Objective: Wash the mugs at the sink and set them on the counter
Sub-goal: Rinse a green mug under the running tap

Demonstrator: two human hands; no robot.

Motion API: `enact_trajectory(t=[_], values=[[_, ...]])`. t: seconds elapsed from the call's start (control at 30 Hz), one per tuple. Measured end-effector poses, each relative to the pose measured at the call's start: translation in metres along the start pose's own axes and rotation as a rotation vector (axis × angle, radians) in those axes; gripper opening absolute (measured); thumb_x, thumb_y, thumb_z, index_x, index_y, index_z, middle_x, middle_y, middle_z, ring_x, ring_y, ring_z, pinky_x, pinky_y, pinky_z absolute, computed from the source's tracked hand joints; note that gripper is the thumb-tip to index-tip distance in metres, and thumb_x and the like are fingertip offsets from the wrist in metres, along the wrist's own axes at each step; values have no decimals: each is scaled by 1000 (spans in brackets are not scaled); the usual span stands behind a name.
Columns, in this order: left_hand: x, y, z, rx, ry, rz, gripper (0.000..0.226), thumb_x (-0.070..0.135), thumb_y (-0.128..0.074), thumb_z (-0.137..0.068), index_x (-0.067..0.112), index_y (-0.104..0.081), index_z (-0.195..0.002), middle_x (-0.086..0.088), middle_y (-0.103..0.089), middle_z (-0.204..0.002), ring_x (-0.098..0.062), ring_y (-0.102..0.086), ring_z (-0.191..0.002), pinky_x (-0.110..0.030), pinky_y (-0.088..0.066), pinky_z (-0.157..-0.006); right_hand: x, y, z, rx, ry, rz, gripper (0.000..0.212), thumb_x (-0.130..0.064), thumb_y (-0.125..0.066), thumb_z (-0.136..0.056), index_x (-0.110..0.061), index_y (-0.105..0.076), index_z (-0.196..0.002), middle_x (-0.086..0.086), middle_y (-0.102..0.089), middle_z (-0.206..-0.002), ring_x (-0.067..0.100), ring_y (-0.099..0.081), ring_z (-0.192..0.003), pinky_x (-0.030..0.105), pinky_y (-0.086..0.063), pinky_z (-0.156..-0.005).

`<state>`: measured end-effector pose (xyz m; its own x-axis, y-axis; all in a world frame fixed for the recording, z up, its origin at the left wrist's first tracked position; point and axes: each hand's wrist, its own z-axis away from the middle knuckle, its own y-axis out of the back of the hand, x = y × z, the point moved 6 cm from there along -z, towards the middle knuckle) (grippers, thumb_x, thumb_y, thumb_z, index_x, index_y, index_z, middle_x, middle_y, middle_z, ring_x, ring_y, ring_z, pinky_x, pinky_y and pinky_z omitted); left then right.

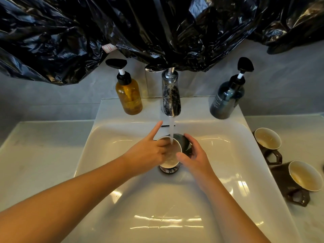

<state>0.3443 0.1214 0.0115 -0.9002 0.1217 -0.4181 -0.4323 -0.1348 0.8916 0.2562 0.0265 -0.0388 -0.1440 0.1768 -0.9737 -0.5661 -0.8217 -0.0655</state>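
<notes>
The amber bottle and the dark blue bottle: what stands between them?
The chrome faucet, water running, stands between amber bottle and dark blue bottle, in the head view.

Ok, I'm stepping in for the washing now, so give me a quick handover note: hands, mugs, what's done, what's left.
Right hand grips the outside of the mug held over the sink drain, under the running tap.
Left hand has its fingers inside that mug, rubbing it; index finger points up.
Two more mugs stand on the counter to the right; whether they are washed I cannot tell.
Left: finish rinsing this mug, set it on the counter, shut the tap.
</notes>
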Motion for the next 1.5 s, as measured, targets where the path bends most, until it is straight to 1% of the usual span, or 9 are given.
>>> enact_trajectory(t=[0.13,0.3,0.53,0.67,0.8,0.9,1.07,1.27,1.5], values=[[7,-4,-7,-36,-54,-73,22,14,-63,-84,25,-74,-100,2,-74,-92,-22,-66,-102,-59,28,-107,0,5,-1,28,1,-27,71,-35,-70,-67,-42,-42,-132,-2,-52,-137,15,-56,-121,37,-52,-99],[13,0,-3,185,26,101,20,15,-71,-82,25,-72,-100,4,-73,-86,-20,-68,-89,-62,-3,-117,4,2,1,-3,-35,-120,63,-27,-68,-72,-51,-45,-125,5,-48,-139,25,-63,-112,42,-59,-83],[9,-2,-17,-162,23,-73,35,24,-60,-92,23,-62,-127,-5,-61,-131,-30,-38,-138,-64,24,-104,1,7,1,46,-27,-46,69,-19,-71,-75,-37,-46,-136,-1,-52,-131,21,-62,-107,32,-60,-75],[16,-11,-23,-242,-11,-51,42,21,-55,-96,16,-51,-138,-12,-51,-142,-34,-35,-139,-63,-11,-116,1,8,2,48,-11,9,66,-11,-72,-83,-38,-45,-137,-11,-54,-126,17,-58,-116,43,-56,-93],[14,-14,-21,-31,17,14,29,17,-76,-74,18,-71,-102,-4,-73,-83,-32,-65,-91,-43,-52,-86,-8,11,4,74,52,3,68,-31,-71,-67,-43,-47,-130,-7,-54,-132,10,-57,-118,32,-54,-95],[9,-8,-14,126,58,222,37,14,-79,-72,24,-70,-107,2,-74,-86,-26,-68,-86,-37,-55,-78,-7,8,1,12,-6,-153,67,-32,-66,-71,-41,-42,-133,1,-50,-135,18,-67,-103,35,-60,-80],[16,-3,1,265,-3,316,22,31,-55,-87,26,-70,-103,5,-74,-93,-22,-66,-94,-36,-53,-85,0,7,1,23,-57,-106,58,-31,-66,-76,-41,-48,-130,5,-48,-137,31,-62,-109,39,-61,-72],[4,-9,-8,-248,-105,12,55,36,-60,-92,24,-45,-143,-3,-42,-151,-25,-19,-148,-60,6,-117,2,10,1,25,-51,39,50,-18,-61,-93,-37,-44,-136,-2,-47,-133,19,-59,-106,33,-61,-67],[4,6,-9,0,-137,1,15,16,-77,-75,27,-76,-86,3,-73,-77,-21,-69,-86,-54,9,-116,-4,3,3,-68,-76,-37,57,-45,-65,-70,-55,-42,-122,-3,-46,-135,25,-59,-114,37,-61,-75]])
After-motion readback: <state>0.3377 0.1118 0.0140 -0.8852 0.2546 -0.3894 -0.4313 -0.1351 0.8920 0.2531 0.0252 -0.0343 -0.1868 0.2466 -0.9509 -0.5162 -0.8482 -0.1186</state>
